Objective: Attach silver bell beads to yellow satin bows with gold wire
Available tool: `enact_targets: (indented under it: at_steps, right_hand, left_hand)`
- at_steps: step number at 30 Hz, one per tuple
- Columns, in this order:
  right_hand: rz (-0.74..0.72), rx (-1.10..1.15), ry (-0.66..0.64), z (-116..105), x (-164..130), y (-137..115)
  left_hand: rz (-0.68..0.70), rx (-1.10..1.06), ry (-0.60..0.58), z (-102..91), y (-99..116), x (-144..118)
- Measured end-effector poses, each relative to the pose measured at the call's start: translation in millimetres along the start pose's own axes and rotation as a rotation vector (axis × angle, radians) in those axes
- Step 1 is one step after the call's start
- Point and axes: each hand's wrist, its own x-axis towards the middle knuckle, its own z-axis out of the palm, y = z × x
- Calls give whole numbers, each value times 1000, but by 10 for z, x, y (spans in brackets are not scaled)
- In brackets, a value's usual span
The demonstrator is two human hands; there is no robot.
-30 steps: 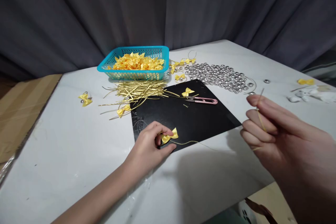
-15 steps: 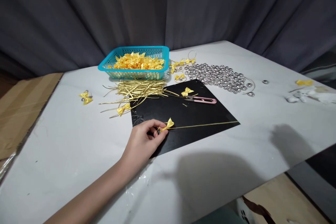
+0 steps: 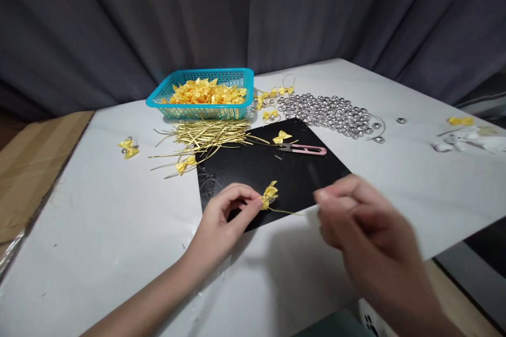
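Observation:
My left hand (image 3: pixel 233 213) pinches a yellow ribbon bow (image 3: pixel 270 195) between thumb and fingertips, over the black mat (image 3: pixel 300 184). A clear-looking bead seems to sit at the bow's middle. From the bow a thin gold wire (image 3: pixel 285 211) runs right towards my right hand (image 3: pixel 363 216), fading out before it. That hand is closed and blurred, fingers pressed together. A dark, smeared thin shape (image 3: pixel 314 175) stands up at its fingertips; what it holds I cannot make out. Pink-handled thread snips (image 3: pixel 306 149) lie on the mat beside another yellow bow (image 3: pixel 282 137).
Behind the mat lies a pile of gold wire strips (image 3: pixel 209 134). A blue basket (image 3: pixel 158 100) holds many yellow bows. Silvery beads (image 3: pixel 332 113) spread to its right. Single bows (image 3: pixel 128 147) lie at the left; a white object (image 3: pixel 474 139) is at the far right.
My right hand has come into view from the right. My left hand has shifted slightly right and turned the bow; its wire, formerly stretched across the mat, now slopes down to the right.

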Motion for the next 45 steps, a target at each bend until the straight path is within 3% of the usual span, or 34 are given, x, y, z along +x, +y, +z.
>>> enact_targets:
  at_steps: [3,6,12,18,21,29,33,42,45]
  right_hand:
    - [42,-4,-145,252,-33,13]
    - [27,-28,-275,303,-22,110]
    - [102,-28,-266,325,-9,198]
    - [436,146,-337,274,79,110]
    - [498,225,-346,257,92,113]
    - [425,223,-363,250,91,133]
    - [357,199,-435,222,101,92]
    - [326,101,-346,293,69,167]
    - [291,20,-376,277,126,158]
  left_hand:
    - [-143,-189,-95,13,26,-14]
    - [-182,-251,-136,23,33,-16]
    - [-186,-201,-110,39,-18,-8]
    - [-96,-146,-91,42,-38,-32]
    - [-63,-175,-113,40,-21,-34]
    - [-142,-258,-207,34,-55,0]
    - [-100,-199,-168,53,-54,-17]
    - [-101,-169,-102,76,-43,-48]
    - [-104,-176,-99,66,-45,-23]
